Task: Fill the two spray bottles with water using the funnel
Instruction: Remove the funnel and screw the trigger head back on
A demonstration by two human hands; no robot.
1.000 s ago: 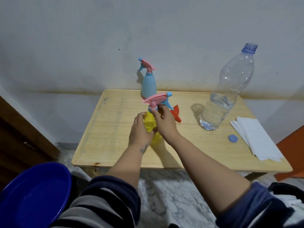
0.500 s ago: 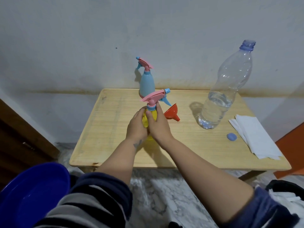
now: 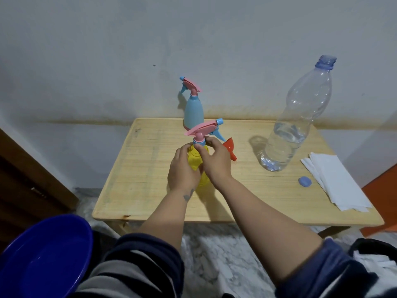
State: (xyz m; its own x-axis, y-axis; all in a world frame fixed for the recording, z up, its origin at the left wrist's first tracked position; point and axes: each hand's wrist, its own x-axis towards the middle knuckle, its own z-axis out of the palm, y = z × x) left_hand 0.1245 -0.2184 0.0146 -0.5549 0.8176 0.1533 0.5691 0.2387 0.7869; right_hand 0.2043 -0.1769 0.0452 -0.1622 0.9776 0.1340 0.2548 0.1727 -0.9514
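Right hand point(image 3: 216, 162) now higher on yellow bottle point(image 3: 196, 162).

yellow bottle point(image 3: 195, 160), blue bottle point(image 3: 193, 111), orange funnel point(image 3: 229, 148)

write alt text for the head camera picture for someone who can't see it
Both hands grip a yellow spray bottle on a wooden table, right hand at its collar. A blue spray bottle, funnel and water bottle stand behind.

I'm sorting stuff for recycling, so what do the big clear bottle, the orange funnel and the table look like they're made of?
Big clear bottle: thin transparent plastic, glossy; water shows through its ribbed wall. Orange funnel: opaque moulded plastic, smooth, probably rigid. Table: pale wood or wood-look board, matte, with visible straight grain; solid or veneer cannot be told.
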